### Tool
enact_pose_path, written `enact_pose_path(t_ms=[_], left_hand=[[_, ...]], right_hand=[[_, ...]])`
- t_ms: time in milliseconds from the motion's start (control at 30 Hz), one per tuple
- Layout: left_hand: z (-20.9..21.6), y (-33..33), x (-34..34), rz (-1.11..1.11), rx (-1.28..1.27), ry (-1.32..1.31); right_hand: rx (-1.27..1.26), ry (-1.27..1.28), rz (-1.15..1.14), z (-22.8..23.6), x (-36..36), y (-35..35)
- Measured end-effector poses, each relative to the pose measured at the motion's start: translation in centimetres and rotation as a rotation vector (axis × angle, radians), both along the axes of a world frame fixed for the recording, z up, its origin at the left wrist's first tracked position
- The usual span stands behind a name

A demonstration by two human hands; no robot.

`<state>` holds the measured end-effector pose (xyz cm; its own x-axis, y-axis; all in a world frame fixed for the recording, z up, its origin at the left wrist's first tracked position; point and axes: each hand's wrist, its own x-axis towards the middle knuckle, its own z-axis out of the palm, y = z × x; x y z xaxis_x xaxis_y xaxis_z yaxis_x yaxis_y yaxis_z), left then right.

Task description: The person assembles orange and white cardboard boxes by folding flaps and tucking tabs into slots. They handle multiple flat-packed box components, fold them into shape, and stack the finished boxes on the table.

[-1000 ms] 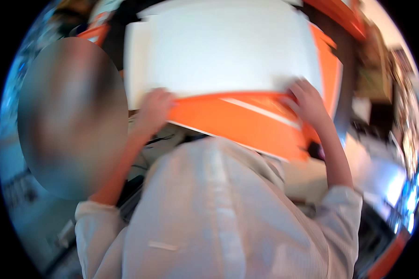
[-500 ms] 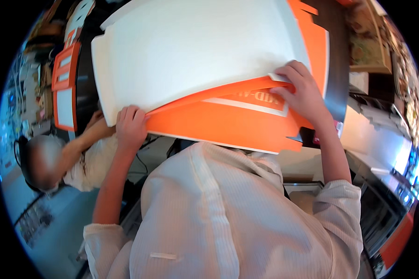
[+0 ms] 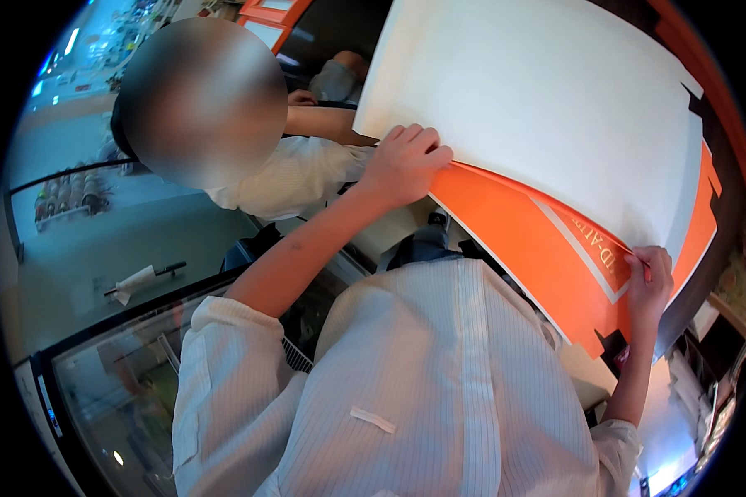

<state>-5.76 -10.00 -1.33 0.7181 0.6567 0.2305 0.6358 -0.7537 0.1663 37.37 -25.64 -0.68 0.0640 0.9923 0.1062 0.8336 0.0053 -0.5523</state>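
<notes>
- Basically, a big white card [image 3: 547, 108], smooth and matte, lies on the tabletop [image 3: 340, 29] in the upper right of the view; a narrow orange fold runs along its near edge.
- Beneath it, an orange card [image 3: 506, 236] sticks out toward the body, stiff and flat, with a pale border, a white angled line, gold lettering and notched corners.
- The left hand [image 3: 406, 166] has its fingers curled together over the near edge of the white card, close to its left corner; the thumb's grip is hidden.
- The right hand [image 3: 651, 277] is clamped on the orange fold near the right end, thumb and fingers pinching it just above the orange card.
- The shirt [image 3: 406, 373] is thin, pale and finely striped.
- At lower left, a glass case [image 3: 116, 398] with a black frame holds things too dim to tell; farther up, a tray carries a row of small, blurred items [image 3: 75, 195].
- Compared with half a second ago, both cards have swung to the right of the view, and the co-worker's sleeve [image 3: 307, 174] shows larger, left of the left hand.
</notes>
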Motion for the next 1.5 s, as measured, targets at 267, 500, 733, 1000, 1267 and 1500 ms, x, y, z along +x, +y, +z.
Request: enact_pose_path(t_ms=[267, 500, 733, 1000, 1267, 1500], left_hand=[[0.7, 3.4, 0.4, 0.146, -0.540, -0.171], [1.5, 5.5, -0.1, 0.092, -0.598, -0.006], [1.2, 0.7, 3.6, -0.060, -0.132, 0.058], [-0.2, 1.2, 5.0, 0.007, -0.220, -0.216], [-1.2, 1.6, 5.3, -0.042, -0.193, -0.214], [-1.6, 1.6, 6.6, 0.186, -0.080, -0.134]], right_hand=[[-0.075, -0.128, 0.041, 1.0, -1.4, 3.8], [0.042, -0.245, 0.018, -0.5, -2.7, 5.4], [0.146, -0.470, 0.102, 0.2, -7.2, 4.6], [0.180, -0.370, 0.099, -1.6, -10.2, 7.6], [0.213, -0.339, 0.106, -1.5, -9.3, 7.5], [-0.032, -0.466, -0.145, -2.1, -10.7, 8.0]])
